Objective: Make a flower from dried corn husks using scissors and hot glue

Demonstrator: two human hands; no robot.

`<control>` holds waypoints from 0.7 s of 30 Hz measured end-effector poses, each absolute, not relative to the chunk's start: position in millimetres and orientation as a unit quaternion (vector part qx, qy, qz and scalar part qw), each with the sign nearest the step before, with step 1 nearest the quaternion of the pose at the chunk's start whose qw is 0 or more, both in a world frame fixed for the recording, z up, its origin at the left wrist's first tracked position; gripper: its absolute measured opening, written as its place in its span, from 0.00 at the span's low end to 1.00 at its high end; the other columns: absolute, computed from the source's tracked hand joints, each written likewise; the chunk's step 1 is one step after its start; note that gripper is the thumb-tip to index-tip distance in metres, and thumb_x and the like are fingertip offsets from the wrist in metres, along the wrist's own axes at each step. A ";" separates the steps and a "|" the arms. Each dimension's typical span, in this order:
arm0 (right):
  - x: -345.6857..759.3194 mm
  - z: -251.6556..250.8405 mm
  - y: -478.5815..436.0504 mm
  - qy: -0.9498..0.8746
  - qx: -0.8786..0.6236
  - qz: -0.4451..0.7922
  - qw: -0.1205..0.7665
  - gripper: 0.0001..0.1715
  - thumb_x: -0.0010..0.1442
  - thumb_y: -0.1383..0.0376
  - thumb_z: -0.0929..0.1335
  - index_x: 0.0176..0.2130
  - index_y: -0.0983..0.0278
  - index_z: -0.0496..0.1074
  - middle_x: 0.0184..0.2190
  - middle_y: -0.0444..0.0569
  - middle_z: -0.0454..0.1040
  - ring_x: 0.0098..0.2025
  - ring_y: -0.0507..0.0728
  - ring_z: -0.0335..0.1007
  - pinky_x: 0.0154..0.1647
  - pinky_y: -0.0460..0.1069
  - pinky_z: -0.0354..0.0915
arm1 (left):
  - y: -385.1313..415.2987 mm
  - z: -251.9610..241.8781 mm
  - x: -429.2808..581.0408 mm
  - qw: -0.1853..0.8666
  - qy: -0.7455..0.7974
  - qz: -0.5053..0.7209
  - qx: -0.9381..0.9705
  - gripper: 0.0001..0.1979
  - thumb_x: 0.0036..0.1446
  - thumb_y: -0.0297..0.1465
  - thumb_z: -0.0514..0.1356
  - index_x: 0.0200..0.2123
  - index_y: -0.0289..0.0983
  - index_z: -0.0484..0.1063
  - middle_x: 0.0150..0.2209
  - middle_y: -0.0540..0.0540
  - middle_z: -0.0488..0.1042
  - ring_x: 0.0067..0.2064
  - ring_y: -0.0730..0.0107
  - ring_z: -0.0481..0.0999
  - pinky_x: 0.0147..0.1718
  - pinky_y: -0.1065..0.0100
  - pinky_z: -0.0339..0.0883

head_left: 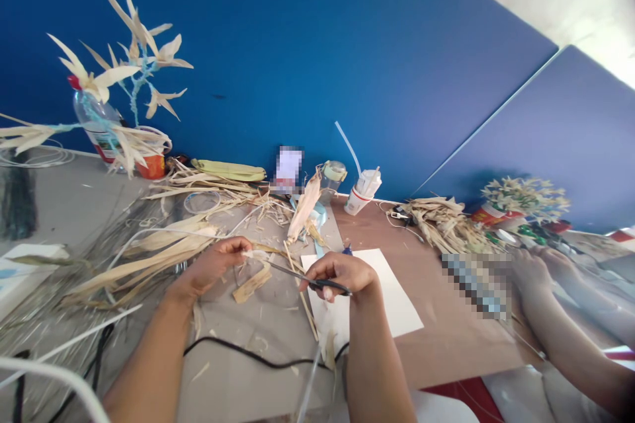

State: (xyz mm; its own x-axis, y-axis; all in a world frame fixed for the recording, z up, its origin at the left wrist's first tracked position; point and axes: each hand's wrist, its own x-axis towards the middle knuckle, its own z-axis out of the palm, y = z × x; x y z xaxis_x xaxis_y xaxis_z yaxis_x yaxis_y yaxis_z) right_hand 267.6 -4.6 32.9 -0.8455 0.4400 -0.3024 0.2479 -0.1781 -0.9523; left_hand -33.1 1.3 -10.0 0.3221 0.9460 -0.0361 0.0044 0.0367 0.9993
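Between both hands [347,271], scissors [288,270] (slender, black-handled).

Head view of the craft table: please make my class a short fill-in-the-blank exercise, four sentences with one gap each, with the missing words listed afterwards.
1. The left hand pinches a thin, pale piece, while the right hand holds a pair of ____.
2. The sheet of paper beside the right hand is coloured ____.
3. The plastic bottle on the left has a cap coloured ____.
4. The upright panel at the back is coloured ____.

Missing words: scissors; white; red; blue.
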 end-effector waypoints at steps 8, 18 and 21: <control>262.7 35.0 -5.1 -0.631 -0.254 0.730 0.059 0.41 0.43 0.49 0.77 0.46 0.76 0.74 0.21 0.44 0.70 0.20 0.46 0.64 0.20 0.41 0.58 | 2.6 -11.2 -32.3 0.581 0.426 0.409 0.560 0.07 0.41 0.31 0.62 0.26 0.37 0.69 0.27 0.52 0.66 0.32 0.69 0.63 0.35 0.69 0.56; 256.4 35.6 -4.1 -0.654 -0.272 0.705 0.041 0.39 0.45 0.48 0.75 0.47 0.75 0.73 0.18 0.41 0.68 0.20 0.47 0.63 0.21 0.42 0.58 | 0.4 -9.0 -31.1 0.573 0.427 0.375 0.590 0.07 0.42 0.32 0.61 0.27 0.37 0.68 0.27 0.51 0.66 0.31 0.68 0.62 0.34 0.68 0.56; 254.5 37.6 -4.5 -0.657 -0.275 0.701 0.041 0.39 0.46 0.48 0.75 0.46 0.76 0.73 0.18 0.42 0.69 0.20 0.47 0.63 0.21 0.42 0.57 | 0.4 -9.6 -31.1 0.567 0.428 0.376 0.595 0.06 0.43 0.32 0.62 0.27 0.37 0.69 0.27 0.51 0.66 0.31 0.68 0.63 0.34 0.68 0.56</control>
